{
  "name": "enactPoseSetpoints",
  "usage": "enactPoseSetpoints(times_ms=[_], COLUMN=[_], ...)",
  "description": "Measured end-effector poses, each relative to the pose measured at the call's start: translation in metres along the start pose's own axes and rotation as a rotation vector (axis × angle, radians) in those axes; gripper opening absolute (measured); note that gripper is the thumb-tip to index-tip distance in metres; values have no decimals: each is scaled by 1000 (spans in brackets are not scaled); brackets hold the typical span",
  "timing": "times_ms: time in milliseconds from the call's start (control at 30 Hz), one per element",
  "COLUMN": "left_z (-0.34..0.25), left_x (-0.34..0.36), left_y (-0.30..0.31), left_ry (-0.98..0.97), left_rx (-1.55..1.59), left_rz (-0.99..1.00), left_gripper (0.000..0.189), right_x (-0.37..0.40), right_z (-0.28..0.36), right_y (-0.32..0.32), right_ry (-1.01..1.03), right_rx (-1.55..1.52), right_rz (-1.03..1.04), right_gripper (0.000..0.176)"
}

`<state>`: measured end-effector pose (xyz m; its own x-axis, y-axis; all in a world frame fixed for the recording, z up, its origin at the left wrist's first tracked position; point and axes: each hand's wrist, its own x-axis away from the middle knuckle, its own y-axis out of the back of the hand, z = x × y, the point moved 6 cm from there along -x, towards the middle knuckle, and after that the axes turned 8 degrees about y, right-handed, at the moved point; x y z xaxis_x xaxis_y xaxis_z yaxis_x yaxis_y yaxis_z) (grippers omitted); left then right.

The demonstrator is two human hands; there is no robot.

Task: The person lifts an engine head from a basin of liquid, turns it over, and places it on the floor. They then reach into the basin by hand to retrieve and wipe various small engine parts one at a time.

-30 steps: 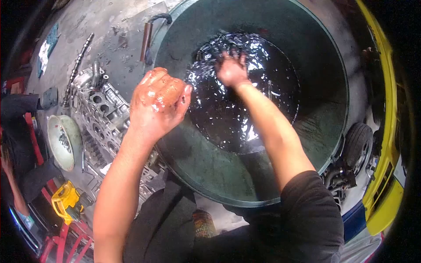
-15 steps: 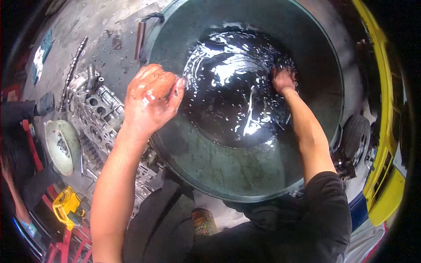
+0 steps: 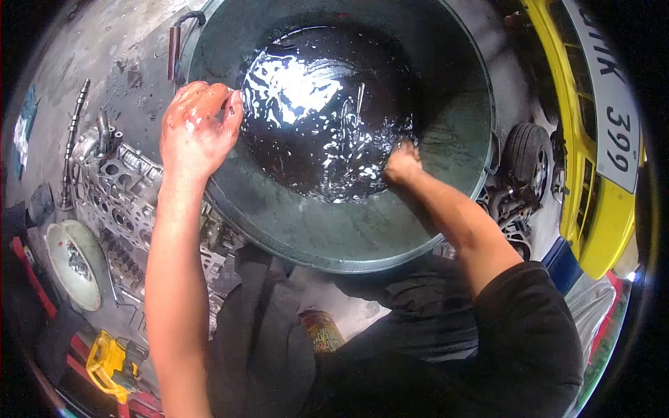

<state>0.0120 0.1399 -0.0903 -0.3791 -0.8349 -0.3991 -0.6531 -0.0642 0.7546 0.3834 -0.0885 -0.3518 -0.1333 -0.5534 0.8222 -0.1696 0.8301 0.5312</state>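
Observation:
A large green-grey metal tub [image 3: 317,240] stands before me with dark, shiny liquid [image 3: 317,150] in its bottom. My left hand [image 3: 198,129], wet and smeared with reddish-brown grime, is closed over the tub's left rim, its thumb toward the inside. Inside the tub, at the right edge of the liquid, is my right hand [image 3: 404,161]. Its fingers point down and away from me, blurred and partly hidden by splashes, so whether they hold something cannot be made out. Ripples and bright reflections cover the liquid.
On the floor at left lie an engine cylinder head [image 3: 125,188], a camshaft [image 3: 73,139] and a pale bowl of small metal parts [image 3: 73,282]. A yellow tool case [image 3: 108,362] is lower left. A wheel [image 3: 527,153] and a yellow car bumper [image 3: 596,237] stand right; a printed can [image 3: 322,331] sits between my legs.
My right hand has come nearer to me across the liquid, toward the tub's near right wall. The left hand stays at the rim, thumb slightly more spread. The whole view has shifted.

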Motion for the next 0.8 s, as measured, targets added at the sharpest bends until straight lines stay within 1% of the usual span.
enactPoseSetpoints(times_ms=[33,100,167,233,267,300,333,367,400,433,500,567,600,633,667,700,800], left_z=[-1,-1,-2,-2,-2,-3,-3,-3,-4,-2,0,0,0,0,-1,-1,-3], left_x=[0,2,0,1,0,1,2,2,2,3,2,2,2,1,0,0,-1], left_y=[-1,-2,-1,-1,-2,-2,-2,-3,-4,-5,-5,-8,-8,-9,-9,-9,-7], left_ry=[14,14,0,-12,-8,5,21,21,25,34,4,-18,-31,-21,-12,-2,-20], left_rx=[-5,16,33,46,55,64,71,50,26,-3,-47,-105,-94,-92,-91,-91,-93], left_rz=[25,14,-6,-12,-4,8,20,35,51,64,49,78,52,67,83,97,73], left_gripper=[12,12,12,13,13,13,14,14,14,14,15,16,15,14,14,13,13], right_x=[3,11,25,50,29,32,34,30,29,11,9,8,8,15,7,6,15], right_z=[10,32,38,35,13,3,-8,-18,-23,-42,-47,-44,-46,-39,-42,-38,-33], right_y=[-8,-21,-5,33,13,24,40,47,65,57,61,53,56,62,48,47,50], right_ry=[-31,-96,-155,-124,-198,-191,-182,-198,-115,-119,-67,-99,-123,-108,-100,-92,-93], right_rx=[-35,-100,-270,-177,-136,-23,26,117,161,66,82,74,71,75,92,110,-17], right_rz=[50,147,67,110,-34,-56,-198,-291,-40,-169,-323,-205,-156,-98,-164,-231,-373], right_gripper=[58,75,77,76,77,76,77,74,68,66,66,71,74,70,63,56,33])
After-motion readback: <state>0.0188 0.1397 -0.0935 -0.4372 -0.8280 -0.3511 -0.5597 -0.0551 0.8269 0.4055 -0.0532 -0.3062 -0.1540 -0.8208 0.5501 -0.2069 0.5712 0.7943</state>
